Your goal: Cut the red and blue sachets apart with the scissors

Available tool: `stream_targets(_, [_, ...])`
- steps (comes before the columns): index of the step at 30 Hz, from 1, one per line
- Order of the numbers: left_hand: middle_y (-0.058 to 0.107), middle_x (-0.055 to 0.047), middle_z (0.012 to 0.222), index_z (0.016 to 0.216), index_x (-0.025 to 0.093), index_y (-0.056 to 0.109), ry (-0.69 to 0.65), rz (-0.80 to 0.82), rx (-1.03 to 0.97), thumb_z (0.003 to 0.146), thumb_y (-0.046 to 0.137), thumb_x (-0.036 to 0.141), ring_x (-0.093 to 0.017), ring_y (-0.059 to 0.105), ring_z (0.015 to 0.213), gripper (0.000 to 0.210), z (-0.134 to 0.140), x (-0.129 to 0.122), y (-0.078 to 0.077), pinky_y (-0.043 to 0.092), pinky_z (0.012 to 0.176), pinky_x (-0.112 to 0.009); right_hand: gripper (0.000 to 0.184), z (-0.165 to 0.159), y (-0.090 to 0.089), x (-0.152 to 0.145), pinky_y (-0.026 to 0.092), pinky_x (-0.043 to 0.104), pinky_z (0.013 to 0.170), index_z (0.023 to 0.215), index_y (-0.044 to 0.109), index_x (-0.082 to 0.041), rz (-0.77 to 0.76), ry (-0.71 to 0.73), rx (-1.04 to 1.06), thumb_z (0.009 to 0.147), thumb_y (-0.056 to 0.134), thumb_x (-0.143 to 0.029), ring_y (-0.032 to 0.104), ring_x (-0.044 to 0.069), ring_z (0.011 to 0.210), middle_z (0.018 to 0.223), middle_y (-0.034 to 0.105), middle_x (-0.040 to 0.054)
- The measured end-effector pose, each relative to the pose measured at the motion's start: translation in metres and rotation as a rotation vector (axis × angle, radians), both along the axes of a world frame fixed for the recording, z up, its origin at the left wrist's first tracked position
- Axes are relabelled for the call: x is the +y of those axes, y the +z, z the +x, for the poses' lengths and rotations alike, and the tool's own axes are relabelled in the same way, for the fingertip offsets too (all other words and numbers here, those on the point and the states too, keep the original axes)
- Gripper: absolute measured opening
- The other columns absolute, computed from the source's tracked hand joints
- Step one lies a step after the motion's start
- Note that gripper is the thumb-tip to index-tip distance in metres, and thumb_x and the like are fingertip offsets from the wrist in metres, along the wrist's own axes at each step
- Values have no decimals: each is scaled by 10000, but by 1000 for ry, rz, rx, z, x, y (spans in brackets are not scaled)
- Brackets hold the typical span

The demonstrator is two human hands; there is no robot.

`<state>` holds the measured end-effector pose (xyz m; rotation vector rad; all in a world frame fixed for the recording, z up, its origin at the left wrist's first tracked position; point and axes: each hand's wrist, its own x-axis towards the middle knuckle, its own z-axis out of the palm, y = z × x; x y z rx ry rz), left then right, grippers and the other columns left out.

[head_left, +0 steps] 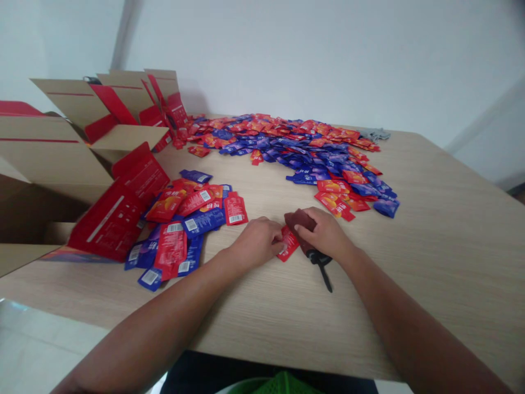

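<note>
On the table in front of me lies a red sachet [289, 244] with white print, partly covered by both hands. My left hand [259, 241] is closed on the sachet's left edge with bent fingers. My right hand [325, 230] grips a dark reddish-brown object with a black end [303, 227], held over the sachet's right side; its exact kind I cannot make out. A thin black strap or rod sticks out from its near end towards me. Left of my left hand is a loose pile of red and blue sachets [204, 218], several with barcodes facing up.
A long heap of red, orange and blue sachets [295, 143] stretches across the back of the table [447, 219]. Open cardboard boxes [110, 216] with red flaps stand at the left. A grey cloth-like item [375, 133] lies at the back right.
</note>
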<state>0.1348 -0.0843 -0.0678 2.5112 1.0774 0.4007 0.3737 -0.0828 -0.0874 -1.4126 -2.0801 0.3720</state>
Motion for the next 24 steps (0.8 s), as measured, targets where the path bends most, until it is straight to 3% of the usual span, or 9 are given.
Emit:
stream_targets(5, [742,-43,858,813,215,736,11,10,22,926,708,279,-218,660,880,133,0,2,-2,494,846,-342,187,-6,4,-7,486,342,834,1084,706,-227,-29,154,24,913,711,-302,661,233,954,1042,735,53])
stream_targets(9, [730,-31,841,774,210,698,3,16,-2,918,694,238,-203,656,864,147,0,1,-2,493,866,-334,208,-4,0,-3,472,336,794,1106,716,-221,-36,67,20,917,700,-306,658,226,917,1046,740,57])
stream_targets(15, [710,-19,807,718,207,655,-32,-11,-23,917,670,206,-190,653,840,200,0,0,2,496,911,-334,147,6,-8,8,411,325,694,965,706,-213,-58,-170,-35,900,701,-345,616,213,792,894,706,43])
stream_targets(20, [718,-21,815,720,212,675,-18,-30,-21,905,671,195,-195,654,838,186,0,0,4,502,930,-349,151,7,-9,8,416,322,707,989,708,-216,-53,-170,-33,898,699,-337,627,217,815,918,718,48])
stream_targets(24, [731,-31,832,732,214,694,-6,-21,-21,904,680,206,-205,658,856,173,1,-1,4,503,907,-347,167,3,-4,3,452,328,759,1030,716,-219,-34,-68,-1,895,707,-317,648,225,867,997,742,58])
